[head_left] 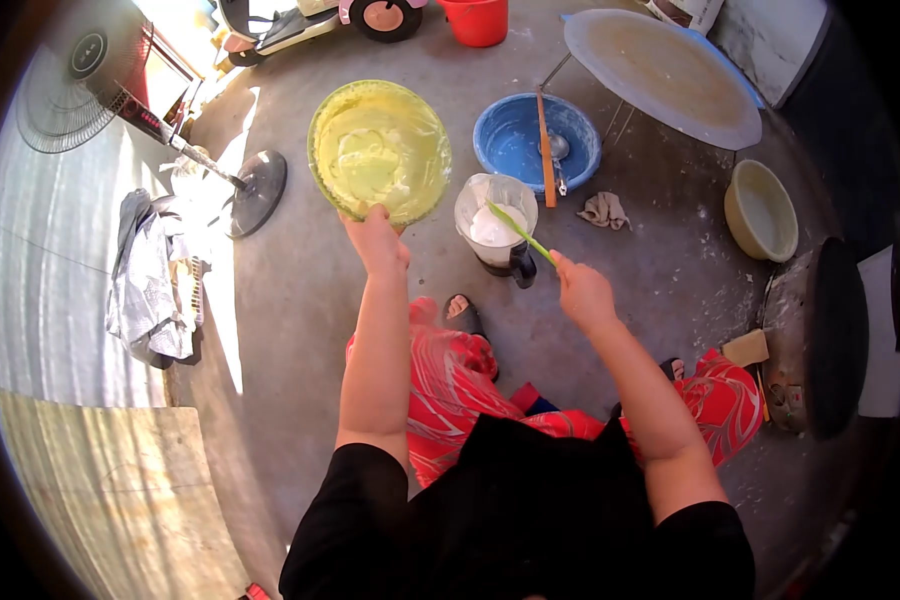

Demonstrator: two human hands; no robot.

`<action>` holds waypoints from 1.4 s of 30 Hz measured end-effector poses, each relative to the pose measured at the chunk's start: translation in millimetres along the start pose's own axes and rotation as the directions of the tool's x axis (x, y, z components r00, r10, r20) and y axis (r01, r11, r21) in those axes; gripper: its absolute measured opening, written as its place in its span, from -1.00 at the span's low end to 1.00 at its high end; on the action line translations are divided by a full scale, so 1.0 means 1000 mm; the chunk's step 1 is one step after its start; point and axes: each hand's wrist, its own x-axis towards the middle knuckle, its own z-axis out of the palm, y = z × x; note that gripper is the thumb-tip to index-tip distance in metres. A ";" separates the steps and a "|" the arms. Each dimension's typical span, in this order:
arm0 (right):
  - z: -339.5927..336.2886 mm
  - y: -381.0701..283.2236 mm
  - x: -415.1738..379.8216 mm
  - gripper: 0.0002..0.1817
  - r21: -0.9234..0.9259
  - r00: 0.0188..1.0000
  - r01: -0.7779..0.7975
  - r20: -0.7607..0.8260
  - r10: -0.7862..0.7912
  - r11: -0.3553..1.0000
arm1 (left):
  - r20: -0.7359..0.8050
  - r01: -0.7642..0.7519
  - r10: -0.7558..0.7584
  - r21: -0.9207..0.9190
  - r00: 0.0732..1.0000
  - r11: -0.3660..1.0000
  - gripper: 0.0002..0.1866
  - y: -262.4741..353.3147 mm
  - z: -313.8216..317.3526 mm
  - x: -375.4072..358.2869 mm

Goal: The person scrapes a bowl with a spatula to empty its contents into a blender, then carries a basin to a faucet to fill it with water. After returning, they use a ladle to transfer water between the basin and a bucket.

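Observation:
My left hand [378,243] grips the near rim of a yellow basin [422,135] and holds it tilted, its inside facing me. Pale, wet residue smears the basin's inner wall. In my right hand [583,292] is the handle of a green spatula [521,229], fingers wrapped round it. The spatula's head reaches into a clear blender jug [523,193] with a dark handle and base, standing on the floor. White batter-like liquid [491,227] lies inside the jug. Apart from the jug, the yellow basin is up and to its left.
Behind the jug sits a blue basin [490,150] with a wooden stick [546,150] and ladle [559,147]. A cloth [604,211], cream basin [785,210], round tabletop [660,70] and dark round griddle [837,335] are rightward. A fan [258,192] stands left; a red bucket [478,22] behind.

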 end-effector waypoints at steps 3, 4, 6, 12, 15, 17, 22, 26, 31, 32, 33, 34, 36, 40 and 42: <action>-0.014 -0.022 -0.002 -0.59 -0.007 0.998 -0.060 0.026 0.060 0.998 | 0.006 0.010 -0.010 0.007 1.000 1.000 -0.39 0.001 -0.001 0.000; -0.018 -0.025 -0.002 -0.58 0.004 0.999 -0.040 0.001 0.040 0.999 | 0.034 0.004 -0.005 0.011 0.999 1.000 -0.39 0.001 -0.001 0.000; -0.016 -0.023 0.001 -0.56 0.011 0.999 -0.021 -0.030 0.022 1.000 | 0.035 -0.003 0.003 -0.004 0.999 1.000 -0.39 0.000 -0.001 0.001; -0.011 -0.020 0.001 -0.57 -0.029 0.999 -0.053 0.013 0.053 0.998 | 0.024 0.001 -0.002 0.022 1.000 1.000 -0.40 0.000 0.000 0.001; 0.002 -0.006 0.002 -0.60 -0.093 0.991 -0.062 0.109 0.072 0.994 | 0.065 0.020 -0.022 0.032 0.998 0.999 -0.36 -0.002 -0.004 0.001; 0.010 0.001 0.007 -0.68 0.119 0.990 -0.004 -0.141 0.021 0.993 | 0.075 0.041 -0.045 0.059 0.996 0.997 -0.32 0.001 -0.001 -0.002; -0.035 -0.013 0.009 -0.70 0.812 0.885 -0.452 0.359 0.295 0.369 | 0.066 0.081 -0.089 0.116 0.994 0.990 -0.37 0.004 0.006 -0.012; -0.057 -0.024 0.006 -0.74 0.858 0.863 -0.491 0.457 0.215 0.149 | 0.111 0.173 -0.191 0.154 0.975 0.973 -0.45 -0.011 0.010 -0.015; -0.058 -0.043 -0.002 -0.70 0.877 0.868 -0.480 0.470 0.161 0.024 | 0.297 0.423 -0.451 0.156 0.842 0.893 -0.60 -0.022 0.020 -0.042; -0.055 -0.046 -0.006 -0.66 0.906 0.896 -0.422 0.413 0.166 0.027 | 0.350 0.477 -0.498 0.149 0.794 0.866 -0.62 -0.029 0.018 -0.043; -0.051 -0.048 -0.011 -0.61 0.931 0.920 -0.363 0.353 0.169 0.032 | 0.400 0.529 -0.541 0.150 0.740 0.835 -0.63 -0.036 0.017 -0.044; -0.051 -0.051 -0.016 -0.56 0.950 0.951 -0.292 0.275 0.144 0.113 | 0.436 0.543 -0.559 0.173 0.705 0.821 -0.63 -0.040 0.021 -0.050; -0.060 -0.044 -0.026 -0.50 0.958 0.973 -0.212 0.189 0.132 0.194 | 0.451 0.587 -0.616 0.223 0.646 0.778 -0.63 -0.044 0.029 -0.060; -0.099 -0.031 -0.058 -0.42 0.507 0.950 -0.030 0.283 -0.134 0.861 | 0.455 0.636 -0.720 0.353 0.524 0.686 -0.60 -0.062 0.044 -0.093; -0.130 -0.027 -0.078 -0.41 0.363 0.941 0.072 0.284 -0.184 0.929 | 0.457 0.716 -0.770 0.336 0.445 0.613 -0.56 -0.083 0.052 -0.114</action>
